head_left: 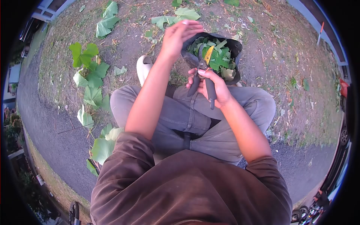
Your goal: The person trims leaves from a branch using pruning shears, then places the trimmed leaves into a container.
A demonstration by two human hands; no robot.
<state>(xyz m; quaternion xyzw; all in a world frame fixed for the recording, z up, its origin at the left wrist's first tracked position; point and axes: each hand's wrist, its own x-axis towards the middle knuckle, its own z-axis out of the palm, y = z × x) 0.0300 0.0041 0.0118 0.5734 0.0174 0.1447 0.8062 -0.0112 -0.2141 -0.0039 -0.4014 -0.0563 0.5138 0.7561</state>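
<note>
My right hand [215, 88] is wrapped round a pair of pruning shears [211, 88] with dark handles. Their blades, one of them yellow, stand apart and point away from me over a dark bag [235, 47]. Cut green leaf pieces [219, 56] fill the bag's mouth. Beside the bag's far left rim, my left hand [180, 37] has its fingers stretched out, and nothing shows in it. Just beyond that hand lie large green leaves [186, 14] on the ground.
A row of leaves on a vine [93, 95] runs along the ground to my left. My crossed legs [247, 101] sit close behind the bag, with a white shoe [143, 68] by the left knee. Parked motorbikes [305, 213] show at the lower right edge.
</note>
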